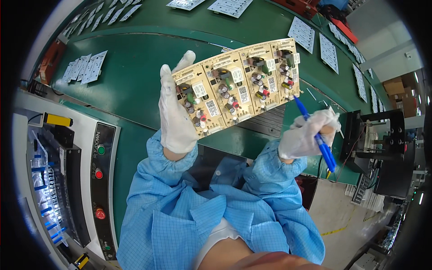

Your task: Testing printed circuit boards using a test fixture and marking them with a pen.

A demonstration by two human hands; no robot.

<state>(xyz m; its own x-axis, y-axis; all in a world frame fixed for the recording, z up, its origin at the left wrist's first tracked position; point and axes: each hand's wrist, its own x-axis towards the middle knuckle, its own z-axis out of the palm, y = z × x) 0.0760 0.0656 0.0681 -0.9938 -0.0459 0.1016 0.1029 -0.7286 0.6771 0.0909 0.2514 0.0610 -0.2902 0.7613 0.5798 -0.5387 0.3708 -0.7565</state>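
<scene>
Grasping the left end of a tan, gently curved circuit panel (234, 90) studded with components, the white-gloved left hand (176, 119) holds it tilted, populated face up, presumably so the parts are visible and unpressed. Right of that grip, the white-gloved right hand (306, 135) closes around a slim blue plastic pen (325, 152), its narrow end angled at the panel's lower right corner, probably for fine control. Beneath both grips lies a dark-green workbench (135, 101); farther left of the left hand, white rectangular boards (93, 67) overlap. Whether the pen touches the panel is unclear; the panel covers part of a dark slatted patch (265, 123) behind it, the black metal fixture (387, 135) beyond the right hand is hard to make out, and the farthest pale boards (230, 6) are cut off above.
</scene>
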